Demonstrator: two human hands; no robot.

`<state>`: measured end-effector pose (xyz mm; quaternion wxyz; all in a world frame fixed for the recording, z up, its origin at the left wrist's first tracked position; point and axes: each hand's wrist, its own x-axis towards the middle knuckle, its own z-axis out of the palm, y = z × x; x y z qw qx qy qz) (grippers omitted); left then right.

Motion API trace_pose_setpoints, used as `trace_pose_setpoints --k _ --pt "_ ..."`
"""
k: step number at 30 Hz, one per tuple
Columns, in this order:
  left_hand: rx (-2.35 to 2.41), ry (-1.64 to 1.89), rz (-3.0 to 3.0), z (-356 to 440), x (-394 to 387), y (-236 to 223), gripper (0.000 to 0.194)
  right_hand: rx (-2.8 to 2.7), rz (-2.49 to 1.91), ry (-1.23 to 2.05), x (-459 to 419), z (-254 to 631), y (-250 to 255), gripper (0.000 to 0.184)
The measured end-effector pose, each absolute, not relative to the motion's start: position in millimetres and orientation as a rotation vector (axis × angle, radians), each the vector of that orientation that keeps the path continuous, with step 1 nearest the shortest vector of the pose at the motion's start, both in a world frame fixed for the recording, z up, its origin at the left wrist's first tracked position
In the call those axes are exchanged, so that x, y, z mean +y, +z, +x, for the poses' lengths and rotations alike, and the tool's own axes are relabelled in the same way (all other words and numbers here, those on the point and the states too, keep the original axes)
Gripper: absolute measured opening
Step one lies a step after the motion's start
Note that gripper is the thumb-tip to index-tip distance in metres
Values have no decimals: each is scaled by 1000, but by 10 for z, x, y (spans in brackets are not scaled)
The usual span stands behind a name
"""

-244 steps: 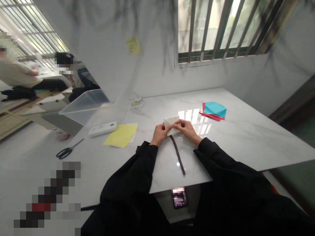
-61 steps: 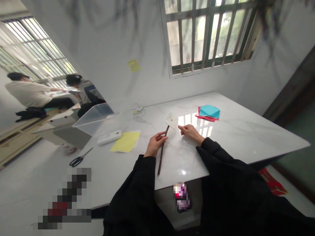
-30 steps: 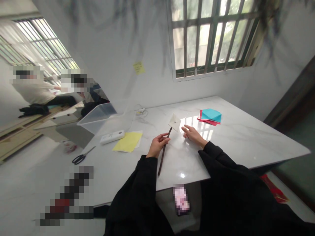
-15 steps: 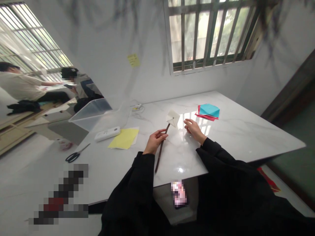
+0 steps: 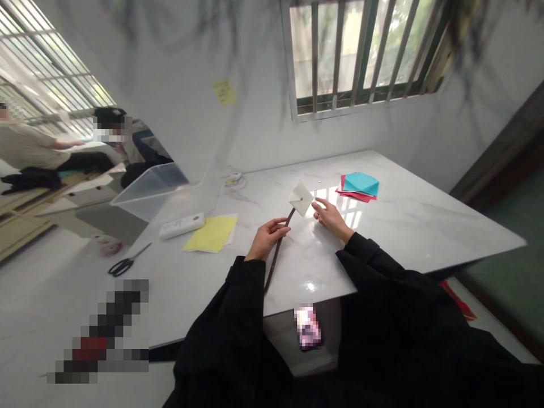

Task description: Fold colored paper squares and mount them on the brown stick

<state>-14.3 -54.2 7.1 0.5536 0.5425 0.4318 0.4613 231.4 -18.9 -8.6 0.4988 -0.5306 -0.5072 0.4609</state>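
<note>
A small white paper pinwheel (image 5: 301,199) with a pin at its centre is fixed to the top of a dark brown stick (image 5: 275,262). My left hand (image 5: 267,237) pinches that stick below the pinwheel, thumb and fingers closed round it. Just right of the paper, my right hand (image 5: 332,219) hovers above the table with its fingers loosely bent and apart. Nothing shows in it. Its fingertips come close to the pinwheel's right edge; whether they touch I cannot tell.
Blue and red paper pieces (image 5: 360,186) lie stacked at the back right. To the left are yellow paper (image 5: 211,233), a white device (image 5: 182,226), black-handled scissors (image 5: 127,262) and a clear plastic bin (image 5: 147,191). A phone (image 5: 307,327) lies below the table edge. Two people sit far left.
My right hand has come a little closer to the pinwheel, which has turned slightly on its stick. My left hand keeps its hold. The whole view has shifted a bit.
</note>
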Motion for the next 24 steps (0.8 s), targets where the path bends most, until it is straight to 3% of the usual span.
trace_pose_setpoints --k 5,13,18,24 --pt "1029 1123 1248 -137 -545 77 59 -1571 -1394 932 -191 2311 -94 61" --pt "1018 1237 1058 -157 -537 96 59 -1437 -1321 940 -217 2280 -98 48" --pt "953 1387 781 -200 -469 110 52 -1518 -1319 850 -267 2240 -72 50" --pt "882 1295 864 -95 -381 100 51 -1673 -1282 810 -269 2121 -64 58"
